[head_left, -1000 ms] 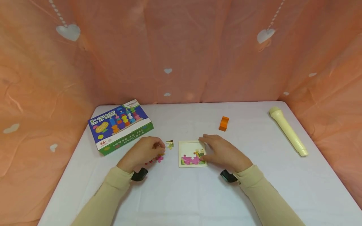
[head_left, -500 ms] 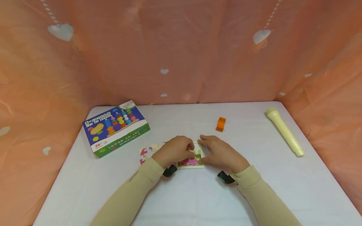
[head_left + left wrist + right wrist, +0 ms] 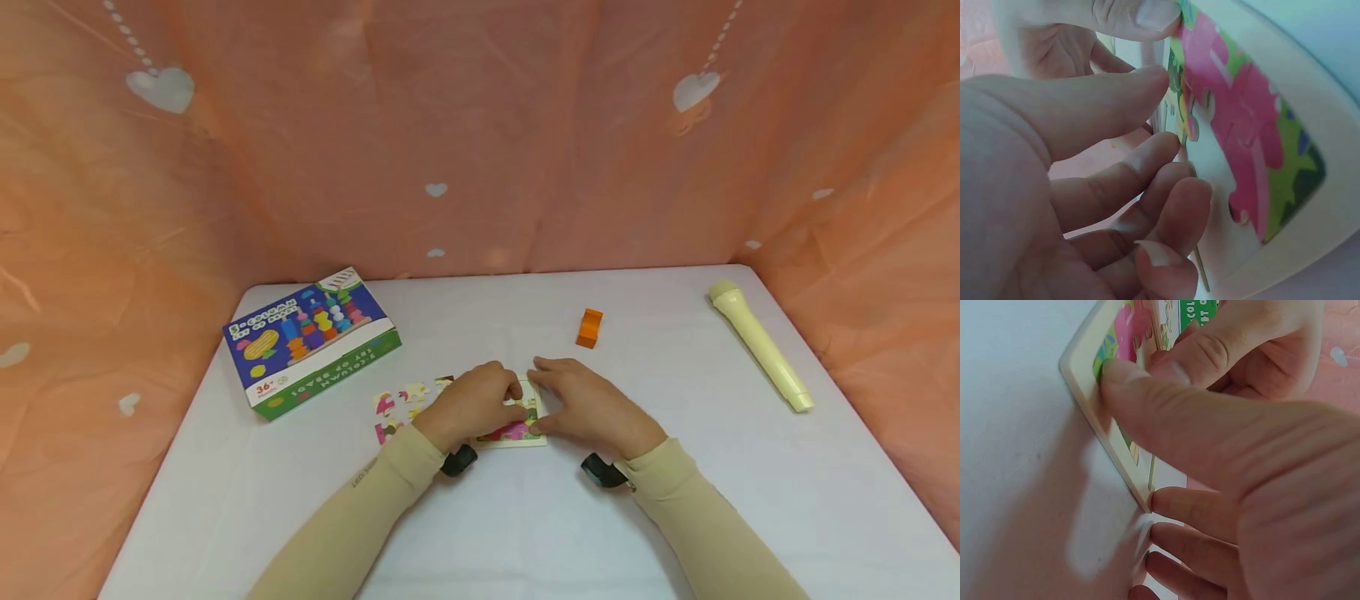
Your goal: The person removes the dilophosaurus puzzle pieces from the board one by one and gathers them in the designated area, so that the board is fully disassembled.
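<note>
A square puzzle tray (image 3: 517,445) lies flat, partly filled with pink and green pieces (image 3: 1254,137). Over its left part is my left hand (image 3: 478,402); its thumb and index finger pinch a small piece with yellow and pink on it (image 3: 1192,123), at the inner side of the fitted pieces. At the tray's right side rests my right hand (image 3: 598,407), fingers spread and relaxed. In the right wrist view its thumb (image 3: 1125,387) presses on the green corner of the picture, and a fingertip touches the tray's corner. My left hand hides much of the tray in the head view.
Several loose puzzle pieces (image 3: 388,429) lie left of the tray, partly behind my left hand. A blue and green box (image 3: 315,342) sits at the back left. Behind my right hand is an orange block (image 3: 589,328); a pale yellow stick (image 3: 761,346) lies far right.
My left hand has moved right, from the loose pieces to above the tray, and has barely shifted in the last half second. My right hand has stayed at the tray's right side.
</note>
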`<move>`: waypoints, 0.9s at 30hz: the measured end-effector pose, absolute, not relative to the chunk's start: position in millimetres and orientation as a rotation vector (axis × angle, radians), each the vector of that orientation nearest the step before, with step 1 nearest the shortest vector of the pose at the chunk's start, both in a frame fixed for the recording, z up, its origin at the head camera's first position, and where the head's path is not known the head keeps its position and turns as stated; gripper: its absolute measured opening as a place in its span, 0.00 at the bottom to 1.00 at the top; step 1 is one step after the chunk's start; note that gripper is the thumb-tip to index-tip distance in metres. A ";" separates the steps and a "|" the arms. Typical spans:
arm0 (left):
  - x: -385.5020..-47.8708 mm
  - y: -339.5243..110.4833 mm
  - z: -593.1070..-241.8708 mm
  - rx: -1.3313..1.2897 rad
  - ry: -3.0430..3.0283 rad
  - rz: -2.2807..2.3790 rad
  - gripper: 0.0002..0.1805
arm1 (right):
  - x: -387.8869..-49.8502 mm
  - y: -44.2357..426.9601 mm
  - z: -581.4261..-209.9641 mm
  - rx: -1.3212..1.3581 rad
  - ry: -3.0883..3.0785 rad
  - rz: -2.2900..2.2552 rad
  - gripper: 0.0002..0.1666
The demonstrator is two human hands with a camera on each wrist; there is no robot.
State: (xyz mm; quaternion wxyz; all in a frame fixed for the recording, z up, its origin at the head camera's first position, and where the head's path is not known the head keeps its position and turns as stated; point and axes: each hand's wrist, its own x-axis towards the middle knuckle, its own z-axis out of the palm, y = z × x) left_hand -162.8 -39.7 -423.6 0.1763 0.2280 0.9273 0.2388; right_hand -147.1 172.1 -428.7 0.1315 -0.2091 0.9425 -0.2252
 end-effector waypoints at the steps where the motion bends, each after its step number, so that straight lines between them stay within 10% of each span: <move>1: -162.9 -38.8 -423.8 0.640 2.628 0.674 0.16 | -147.1 172.6 -428.6 -0.611 2.736 -0.656 0.46; 27: -159.9 -34.3 -425.3 0.659 2.697 0.666 0.12 | -147.4 172.4 -428.9 -0.609 2.735 -0.663 0.45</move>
